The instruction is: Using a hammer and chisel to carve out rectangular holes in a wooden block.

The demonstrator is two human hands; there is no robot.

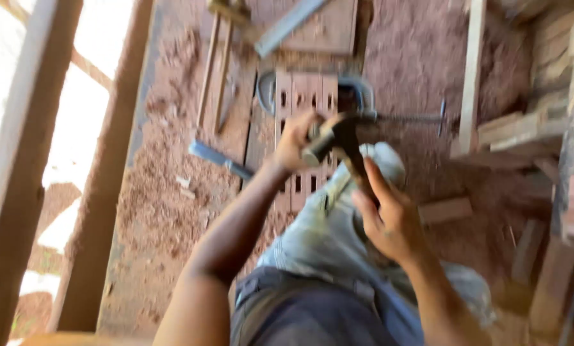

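Observation:
My right hand (392, 221) grips the dark handle of a hammer (328, 142), whose grey head hangs just over a set of reddish wooden pieces with rows of slots (306, 90). My left hand (296, 138) is curled on top of that wood, right beside the hammer head. Blur hides whether it holds a small tool. A metal clamp (362, 90) with a long screw bar squeezes the slotted pieces together. My knee in pale trousers (379, 160) rests on them.
A blue-handled tool (219, 159) lies on the sawdust-covered ground to the left. Wooden posts stand at far left, planks and offcuts (447, 210) at right, a long batten (472, 70) leans at upper right. More boards lie at the top.

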